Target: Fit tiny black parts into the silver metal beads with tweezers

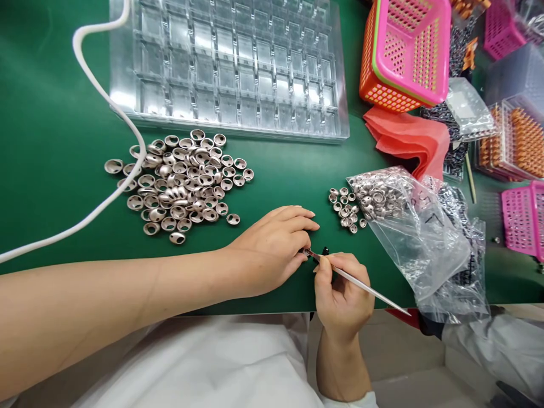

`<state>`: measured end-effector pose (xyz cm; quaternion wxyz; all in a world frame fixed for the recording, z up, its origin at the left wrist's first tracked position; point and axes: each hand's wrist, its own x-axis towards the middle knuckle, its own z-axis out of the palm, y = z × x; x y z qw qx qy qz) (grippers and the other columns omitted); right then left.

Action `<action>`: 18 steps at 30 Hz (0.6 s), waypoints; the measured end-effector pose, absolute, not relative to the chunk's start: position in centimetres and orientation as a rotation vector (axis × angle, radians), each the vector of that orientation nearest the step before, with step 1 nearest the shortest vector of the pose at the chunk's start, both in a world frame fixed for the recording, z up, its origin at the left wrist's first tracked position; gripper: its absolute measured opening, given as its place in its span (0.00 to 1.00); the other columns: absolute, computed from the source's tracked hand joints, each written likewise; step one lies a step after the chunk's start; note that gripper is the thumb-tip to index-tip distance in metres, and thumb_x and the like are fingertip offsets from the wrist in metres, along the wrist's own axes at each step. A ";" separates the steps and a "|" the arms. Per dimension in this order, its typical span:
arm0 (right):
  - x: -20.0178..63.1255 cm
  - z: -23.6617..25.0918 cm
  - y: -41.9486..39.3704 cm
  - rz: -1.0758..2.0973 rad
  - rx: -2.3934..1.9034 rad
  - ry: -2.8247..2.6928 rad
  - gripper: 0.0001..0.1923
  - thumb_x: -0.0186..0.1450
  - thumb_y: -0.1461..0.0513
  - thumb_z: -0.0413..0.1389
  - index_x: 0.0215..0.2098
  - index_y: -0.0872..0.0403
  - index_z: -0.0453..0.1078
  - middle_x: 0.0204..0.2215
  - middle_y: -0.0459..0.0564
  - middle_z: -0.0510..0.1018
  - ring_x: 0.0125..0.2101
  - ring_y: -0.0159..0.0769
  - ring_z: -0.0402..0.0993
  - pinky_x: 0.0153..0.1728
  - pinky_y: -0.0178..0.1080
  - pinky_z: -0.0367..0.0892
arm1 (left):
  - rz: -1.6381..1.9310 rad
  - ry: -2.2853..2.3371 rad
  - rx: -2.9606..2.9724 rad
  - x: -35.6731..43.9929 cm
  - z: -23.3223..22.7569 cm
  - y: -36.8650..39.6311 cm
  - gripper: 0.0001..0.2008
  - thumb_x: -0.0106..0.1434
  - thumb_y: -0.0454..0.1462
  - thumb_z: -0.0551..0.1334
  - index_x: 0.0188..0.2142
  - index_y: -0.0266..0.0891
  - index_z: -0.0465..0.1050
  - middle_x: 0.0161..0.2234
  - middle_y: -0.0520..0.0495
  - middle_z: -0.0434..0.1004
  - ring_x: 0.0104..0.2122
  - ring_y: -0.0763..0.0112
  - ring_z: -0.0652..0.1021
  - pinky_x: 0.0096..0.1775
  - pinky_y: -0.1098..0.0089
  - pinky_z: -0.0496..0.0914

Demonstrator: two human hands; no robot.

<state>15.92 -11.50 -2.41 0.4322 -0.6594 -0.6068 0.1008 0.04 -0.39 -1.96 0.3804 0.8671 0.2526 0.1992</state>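
My left hand (272, 246) rests on the green table (55, 130) with its fingers curled around something small that I cannot make out. My right hand (342, 292) grips metal tweezers (361, 285), whose tip meets the left fingertips beside a small black part (325, 250). A heap of several rose-gold metal cups (182, 182) lies to the left of the hands. A smaller cluster of tiny metal rings (346, 208) spills from a clear plastic bag (408, 226) on the right.
A clear compartment tray (229, 68) lies at the back. A white hose (111, 110) curves across the left. Pink and orange baskets (403, 51), a folded red cloth (408, 141) and boxes of orange parts (521, 141) crowd the right. A white garment covers my lap.
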 end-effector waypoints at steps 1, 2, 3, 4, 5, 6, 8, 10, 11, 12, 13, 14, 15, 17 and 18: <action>15.9 -2.3 -11.4 0.244 -1.644 -1.527 0.14 0.64 0.72 0.59 0.44 0.51 0.68 0.31 0.44 0.76 0.30 0.31 0.77 0.30 0.36 0.78 | 0.511 0.643 2.214 0.0 -2.0 -0.4 0.03 0.67 0.32 0.64 0.37 0.37 0.78 0.54 0.42 0.79 0.62 0.55 0.71 0.65 0.51 0.65; 15.9 -2.3 -11.4 0.235 -1.646 -1.540 0.14 0.64 0.72 0.59 0.44 0.51 0.68 0.31 0.44 0.75 0.30 0.31 0.77 0.30 0.36 0.77 | 0.513 0.639 2.213 0.0 -2.0 -0.4 0.03 0.67 0.32 0.64 0.37 0.36 0.78 0.54 0.42 0.79 0.62 0.55 0.71 0.65 0.50 0.65; 15.9 -2.2 -11.3 0.228 -1.647 -1.553 0.14 0.64 0.72 0.59 0.44 0.51 0.68 0.31 0.44 0.75 0.30 0.31 0.77 0.29 0.36 0.77 | 0.517 0.638 2.212 0.0 -2.1 -0.4 0.03 0.67 0.32 0.64 0.37 0.36 0.78 0.54 0.42 0.79 0.62 0.54 0.71 0.65 0.50 0.65; 15.9 -2.1 -11.3 0.226 -1.646 -1.564 0.14 0.64 0.72 0.59 0.44 0.51 0.68 0.30 0.44 0.75 0.30 0.31 0.77 0.29 0.35 0.77 | 0.520 0.637 2.212 0.0 -2.1 -0.4 0.03 0.67 0.32 0.64 0.37 0.36 0.78 0.54 0.42 0.79 0.62 0.54 0.71 0.65 0.50 0.65; 15.9 -2.0 -11.2 0.226 -1.644 -1.573 0.13 0.64 0.72 0.59 0.44 0.51 0.68 0.30 0.44 0.74 0.30 0.32 0.76 0.29 0.36 0.77 | 0.523 0.636 2.213 0.0 -2.1 -0.4 0.03 0.67 0.32 0.64 0.37 0.36 0.78 0.54 0.42 0.79 0.62 0.55 0.71 0.65 0.50 0.65; 15.9 -1.9 -11.2 0.227 -1.645 -1.580 0.13 0.65 0.71 0.59 0.44 0.50 0.68 0.30 0.44 0.75 0.30 0.32 0.77 0.28 0.36 0.77 | 0.526 0.636 2.214 0.0 -2.1 -0.5 0.03 0.67 0.31 0.64 0.37 0.36 0.78 0.54 0.42 0.79 0.62 0.55 0.71 0.65 0.51 0.66; 15.9 -1.8 -11.1 0.226 -1.653 -1.597 0.12 0.65 0.71 0.58 0.44 0.50 0.68 0.30 0.44 0.75 0.30 0.33 0.77 0.29 0.37 0.77 | 0.531 0.640 2.219 0.0 -2.1 -0.5 0.03 0.67 0.31 0.64 0.37 0.36 0.78 0.54 0.42 0.79 0.62 0.55 0.71 0.65 0.51 0.66; 15.9 -1.5 -11.0 0.215 -1.669 -1.617 0.12 0.65 0.71 0.58 0.44 0.50 0.68 0.30 0.44 0.75 0.31 0.33 0.77 0.29 0.37 0.78 | 0.537 0.642 2.220 0.0 -2.1 -0.5 0.03 0.67 0.31 0.64 0.37 0.36 0.78 0.54 0.42 0.79 0.62 0.55 0.71 0.65 0.51 0.66; 15.9 -1.4 -11.0 0.212 -1.676 -1.628 0.12 0.65 0.71 0.58 0.44 0.50 0.68 0.30 0.44 0.75 0.31 0.33 0.78 0.29 0.37 0.78 | 0.540 0.642 2.219 0.0 -2.2 -0.5 0.03 0.67 0.31 0.64 0.37 0.37 0.78 0.54 0.42 0.79 0.62 0.55 0.71 0.65 0.51 0.66; 15.9 -1.3 -11.0 0.211 -1.681 -1.638 0.12 0.65 0.71 0.58 0.44 0.50 0.68 0.30 0.44 0.75 0.31 0.33 0.77 0.29 0.36 0.78 | 0.541 0.642 2.218 0.0 -2.2 -0.5 0.03 0.67 0.31 0.64 0.37 0.37 0.78 0.54 0.42 0.79 0.62 0.55 0.71 0.65 0.51 0.66; 15.8 -1.2 -10.9 0.213 -1.683 -1.647 0.12 0.65 0.71 0.58 0.44 0.50 0.67 0.30 0.44 0.75 0.30 0.33 0.77 0.29 0.36 0.78 | 0.540 0.642 2.217 0.0 -2.2 -0.5 0.04 0.67 0.31 0.64 0.37 0.37 0.78 0.54 0.42 0.79 0.62 0.55 0.71 0.65 0.51 0.66; 15.8 -1.1 -10.9 0.216 -1.683 -1.655 0.12 0.66 0.71 0.58 0.44 0.50 0.67 0.30 0.44 0.75 0.30 0.32 0.77 0.29 0.36 0.77 | 0.540 0.641 2.216 0.0 -2.2 -0.5 0.04 0.67 0.32 0.64 0.37 0.37 0.78 0.54 0.42 0.79 0.62 0.55 0.71 0.65 0.51 0.66; 15.8 -1.0 -10.8 0.217 -1.684 -1.662 0.13 0.66 0.71 0.58 0.44 0.50 0.67 0.30 0.45 0.75 0.30 0.32 0.77 0.29 0.36 0.77 | 0.540 0.640 2.216 0.0 -2.2 -0.5 0.04 0.67 0.32 0.64 0.37 0.36 0.78 0.54 0.42 0.79 0.62 0.55 0.71 0.65 0.51 0.66; 15.7 -0.8 -10.7 0.217 -1.683 -1.677 0.13 0.66 0.72 0.58 0.44 0.50 0.67 0.30 0.44 0.74 0.31 0.32 0.77 0.29 0.36 0.77 | 0.543 0.639 2.212 0.0 -2.3 -0.5 0.04 0.67 0.32 0.64 0.37 0.36 0.78 0.54 0.42 0.79 0.62 0.55 0.71 0.66 0.52 0.65; 15.7 -0.7 -10.7 0.214 -1.685 -1.687 0.13 0.66 0.72 0.58 0.45 0.51 0.67 0.30 0.44 0.74 0.31 0.32 0.77 0.29 0.36 0.77 | 0.544 0.640 2.210 0.0 -2.3 -0.5 0.04 0.67 0.32 0.64 0.37 0.36 0.78 0.54 0.42 0.79 0.62 0.55 0.71 0.66 0.52 0.65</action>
